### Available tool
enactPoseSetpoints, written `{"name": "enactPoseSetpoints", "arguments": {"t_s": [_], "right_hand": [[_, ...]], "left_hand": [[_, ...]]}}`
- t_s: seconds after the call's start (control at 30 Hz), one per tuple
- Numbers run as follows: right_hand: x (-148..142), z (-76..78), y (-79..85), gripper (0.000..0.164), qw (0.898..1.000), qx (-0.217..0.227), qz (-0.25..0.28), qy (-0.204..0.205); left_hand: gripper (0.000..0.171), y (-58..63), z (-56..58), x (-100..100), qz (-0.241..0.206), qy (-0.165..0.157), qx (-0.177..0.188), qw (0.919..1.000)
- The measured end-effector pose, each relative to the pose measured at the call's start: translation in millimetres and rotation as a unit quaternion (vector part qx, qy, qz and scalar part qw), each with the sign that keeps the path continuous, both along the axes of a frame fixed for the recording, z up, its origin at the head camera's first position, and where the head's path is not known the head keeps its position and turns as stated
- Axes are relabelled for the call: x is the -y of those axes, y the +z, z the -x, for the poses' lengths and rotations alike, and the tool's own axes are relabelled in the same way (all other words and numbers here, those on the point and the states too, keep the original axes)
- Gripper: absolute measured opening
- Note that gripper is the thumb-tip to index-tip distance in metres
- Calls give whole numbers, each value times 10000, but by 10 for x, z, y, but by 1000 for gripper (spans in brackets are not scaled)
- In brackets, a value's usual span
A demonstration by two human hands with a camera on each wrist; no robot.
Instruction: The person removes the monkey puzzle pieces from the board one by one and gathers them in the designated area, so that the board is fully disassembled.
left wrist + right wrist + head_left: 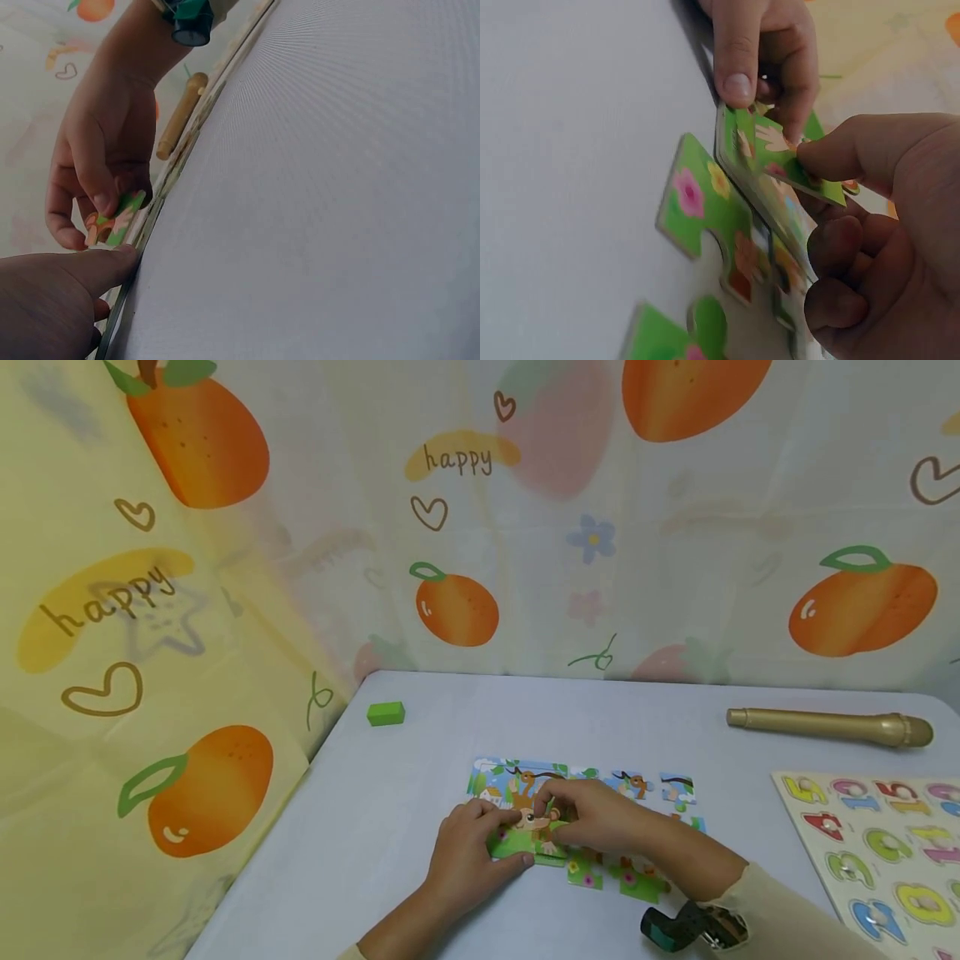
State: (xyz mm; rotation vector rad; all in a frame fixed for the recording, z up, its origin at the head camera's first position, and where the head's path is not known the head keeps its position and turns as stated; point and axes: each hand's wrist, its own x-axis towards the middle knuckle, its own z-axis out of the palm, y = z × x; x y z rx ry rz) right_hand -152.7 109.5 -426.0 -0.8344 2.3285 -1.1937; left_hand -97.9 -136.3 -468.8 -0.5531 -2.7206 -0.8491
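A picture puzzle [489, 770] with a monkey on grass lies mid-table, partly hidden by both hands. My right hand [600, 817] pinches a green puzzle piece [821, 187] with a pale hand shape on it, between thumb and fingers. The piece is tilted, close over the puzzle's near edge. At the puzzle's left side rests my left hand [468, 852], its thumb pressing the near edge and its fingers over the picture. Several loose pieces lie right of the puzzle, among them a flowered piece [694, 191] and a blue-sky piece [678, 788].
A green block [386, 714] sits at the back left of the white table [375, 827]. Toward the back right lies a gold microphone [832, 727]. Below it, a number board [821, 852] reaches out of view. Patterned cloth hangs behind and to the left.
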Motion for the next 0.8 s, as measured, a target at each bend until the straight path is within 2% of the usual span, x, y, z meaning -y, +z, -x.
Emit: {"name": "enactPoseSetpoints", "arguments": {"t_s": [0.17,0.4,0.6,0.8], "right_hand": [[-123,-18,67,27,9999,-90,-45,-10],[-308,-48,145,26,9998,-142,-122,-32],[-498,-82,131,24,10000,-48,-7,-10],[-711,-187,56,24,9999,144,74,-54]], "left_hand": [[46,-9,2,-4,40,16,-148,9999],[47,-21,3,-3,23,28,137,9999],[47,-35,12,-8,54,79,183,9998],[47,-29,6,-10,62,85,170,9998]]}}
